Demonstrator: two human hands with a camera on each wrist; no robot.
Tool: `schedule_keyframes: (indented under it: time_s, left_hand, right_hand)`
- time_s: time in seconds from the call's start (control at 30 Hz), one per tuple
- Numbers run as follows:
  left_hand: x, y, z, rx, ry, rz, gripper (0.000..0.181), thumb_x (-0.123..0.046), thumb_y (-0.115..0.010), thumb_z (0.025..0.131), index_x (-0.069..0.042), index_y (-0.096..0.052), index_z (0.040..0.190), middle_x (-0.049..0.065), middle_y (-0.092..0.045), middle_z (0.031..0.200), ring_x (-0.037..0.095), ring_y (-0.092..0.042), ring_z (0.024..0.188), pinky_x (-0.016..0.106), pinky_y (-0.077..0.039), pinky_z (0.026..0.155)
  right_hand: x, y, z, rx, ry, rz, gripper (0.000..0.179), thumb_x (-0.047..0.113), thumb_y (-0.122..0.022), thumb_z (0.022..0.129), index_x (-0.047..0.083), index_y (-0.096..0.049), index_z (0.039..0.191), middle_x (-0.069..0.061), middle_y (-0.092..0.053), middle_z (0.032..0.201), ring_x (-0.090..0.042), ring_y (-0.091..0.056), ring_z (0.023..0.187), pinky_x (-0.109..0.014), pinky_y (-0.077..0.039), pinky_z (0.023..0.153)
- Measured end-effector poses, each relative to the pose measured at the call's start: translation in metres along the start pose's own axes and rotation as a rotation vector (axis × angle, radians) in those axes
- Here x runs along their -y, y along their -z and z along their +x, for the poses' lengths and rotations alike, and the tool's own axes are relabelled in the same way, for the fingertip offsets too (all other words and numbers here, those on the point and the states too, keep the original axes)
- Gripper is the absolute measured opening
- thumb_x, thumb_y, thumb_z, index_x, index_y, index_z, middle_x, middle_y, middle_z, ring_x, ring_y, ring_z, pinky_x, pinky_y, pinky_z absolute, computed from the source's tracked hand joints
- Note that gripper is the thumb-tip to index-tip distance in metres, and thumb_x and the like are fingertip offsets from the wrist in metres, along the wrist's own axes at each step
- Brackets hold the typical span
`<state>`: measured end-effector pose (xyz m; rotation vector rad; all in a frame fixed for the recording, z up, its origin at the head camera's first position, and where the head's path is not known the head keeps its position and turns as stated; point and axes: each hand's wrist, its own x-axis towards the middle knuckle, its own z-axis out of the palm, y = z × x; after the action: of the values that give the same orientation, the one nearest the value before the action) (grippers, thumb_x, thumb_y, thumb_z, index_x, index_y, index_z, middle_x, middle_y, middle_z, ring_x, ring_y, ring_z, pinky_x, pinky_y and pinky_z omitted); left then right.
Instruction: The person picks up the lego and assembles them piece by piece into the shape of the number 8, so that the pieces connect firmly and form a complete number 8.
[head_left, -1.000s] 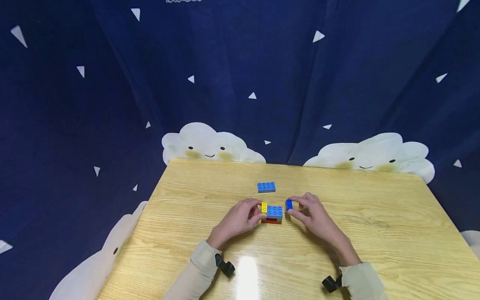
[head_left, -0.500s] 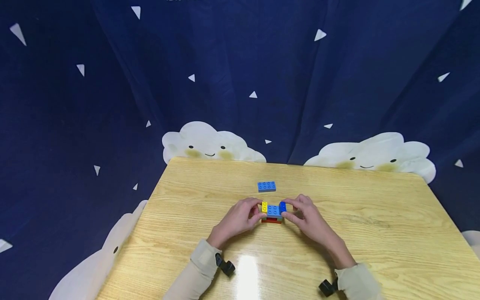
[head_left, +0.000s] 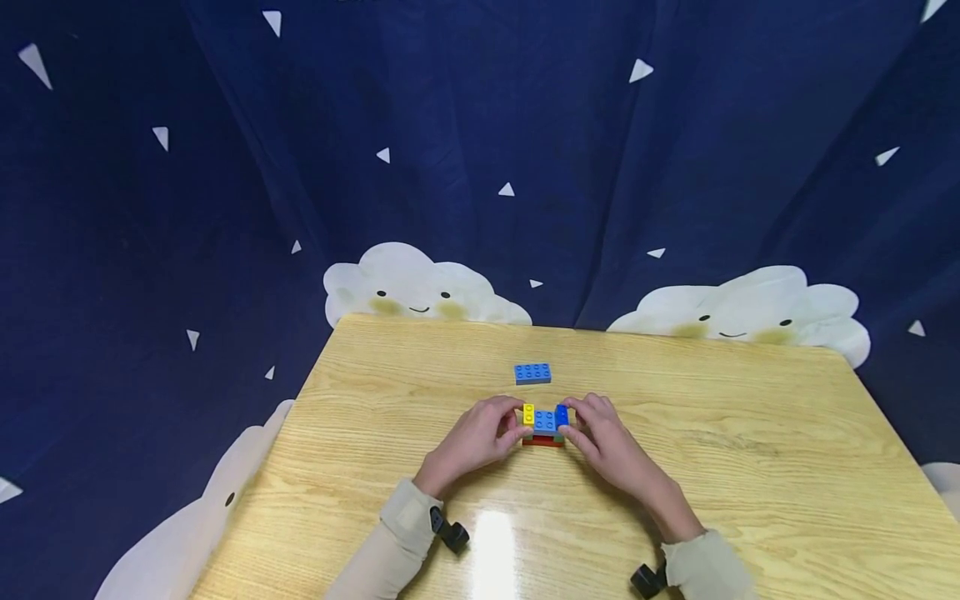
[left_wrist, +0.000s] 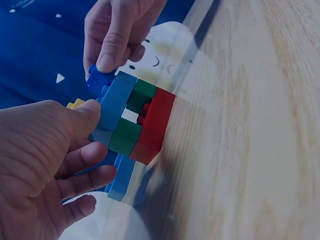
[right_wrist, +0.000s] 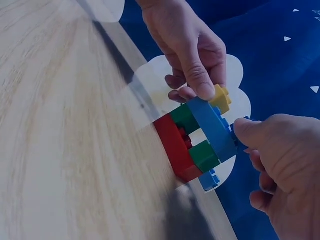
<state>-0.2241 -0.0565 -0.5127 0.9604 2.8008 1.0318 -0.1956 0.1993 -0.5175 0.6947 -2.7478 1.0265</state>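
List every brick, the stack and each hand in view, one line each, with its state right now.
Brick stack: standing on the table, red base, green middle, light blue top.
Yellow brick: on the stack's left end.
Dark blue brick: on the stack's right end, pinched.
Loose blue brick: flat, untouched, beyond the stack.
Left hand: gripping the stack's left end.
Right hand: pinching the dark blue brick.

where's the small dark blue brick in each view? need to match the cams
Head: dark blue brick on the stack's right end, pinched by the right hand.
Left wrist: upper left, under the right hand's fingertips.
Right wrist: mostly hidden behind the right thumb, a sliver at.
Shared landmark: red base brick.
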Motion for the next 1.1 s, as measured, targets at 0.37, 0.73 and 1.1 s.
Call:
schedule_keyframes:
  time_s: [0.37,0.73,1.1]
  left_hand:
    - [0.0,0.0,-0.001,0.009,0.02,0.003,0.038,-0.031,-0.072,0.101,-0.005,-0.068,0.128,-0.009,-0.058,0.083,0.007,-0.055,0.072,0.023,-0.048,0.072]
    - [0.002,-0.002,0.0,0.0,0.005,0.019,0.037,-0.03,-0.071,0.101,-0.004,-0.069,0.128,-0.009,-0.058,0.083,0.004,-0.052,0.071,0.023,-0.048,0.072]
    - [0.002,-0.002,0.0,-0.001,0.005,0.016,0.039,-0.031,-0.072,0.101,-0.004,-0.068,0.129,-0.009,-0.058,0.082,0.004,-0.052,0.07,0.024,-0.049,0.073]
  right_hand:
    - [-0.003,-0.003,0.001,-0.004,0.007,-0.015,0.037,0.026,-0.067,0.104,0.006,-0.063,0.135,0.007,-0.046,0.091,-0.014,-0.042,0.094,-0.028,-0.038,0.076]
    - [-0.006,-0.005,-0.001,-0.045,0.059,-0.047,0.034,0.024,-0.072,0.101,0.008,-0.066,0.131,0.009,-0.045,0.087,-0.011,-0.041,0.089,-0.026,-0.039,0.073]
    - [-0.011,-0.011,-0.001,-0.097,0.134,-0.045,0.033,0.017,-0.077,0.097,0.007,-0.068,0.127,0.005,-0.049,0.086,-0.01,-0.042,0.088,-0.025,-0.039,0.073]
